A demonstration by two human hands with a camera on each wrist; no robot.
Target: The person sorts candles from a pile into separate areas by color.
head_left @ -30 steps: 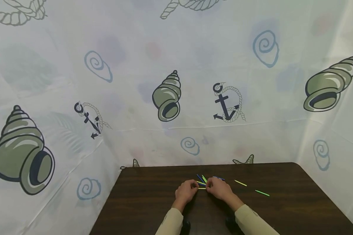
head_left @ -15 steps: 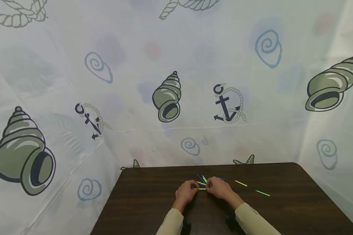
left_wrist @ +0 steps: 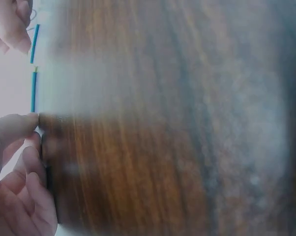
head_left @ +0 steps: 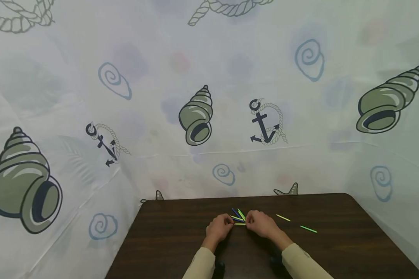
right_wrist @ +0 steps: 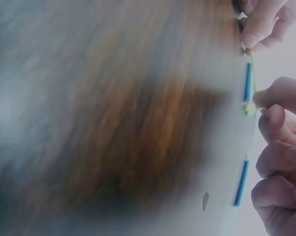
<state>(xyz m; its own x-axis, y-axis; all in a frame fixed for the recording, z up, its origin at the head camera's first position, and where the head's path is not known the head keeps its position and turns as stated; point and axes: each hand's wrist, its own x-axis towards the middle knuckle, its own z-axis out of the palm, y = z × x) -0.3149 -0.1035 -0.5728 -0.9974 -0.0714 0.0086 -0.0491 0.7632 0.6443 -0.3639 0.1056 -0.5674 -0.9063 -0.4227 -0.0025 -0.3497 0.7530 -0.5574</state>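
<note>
In the head view my left hand (head_left: 219,228) and right hand (head_left: 262,224) work close together over the table, knuckles up. A thin yellow stick (head_left: 239,224) spans the gap between their fingertips. The right wrist view shows this yellow-green stick (right_wrist: 253,71) running from the left fingertips to the right thumb and index finger, each hand pinching an end. Just behind the hands lies a loose fan of blue and yellow-green sticks, including a blue stick (head_left: 235,212) and a yellow-green stick (head_left: 241,214). The right hand partly covers this bunch.
A yellow stick (head_left: 283,217) and a green stick (head_left: 308,229) lie apart on the right side of the dark wooden table (head_left: 349,248). A light patterned cloth (head_left: 153,77) hangs behind and beside the table.
My right hand has shifted slightly right, widening the gap between the hands. The blue stick seen behind the right hand is now covered. The head view has also shifted slightly.
</note>
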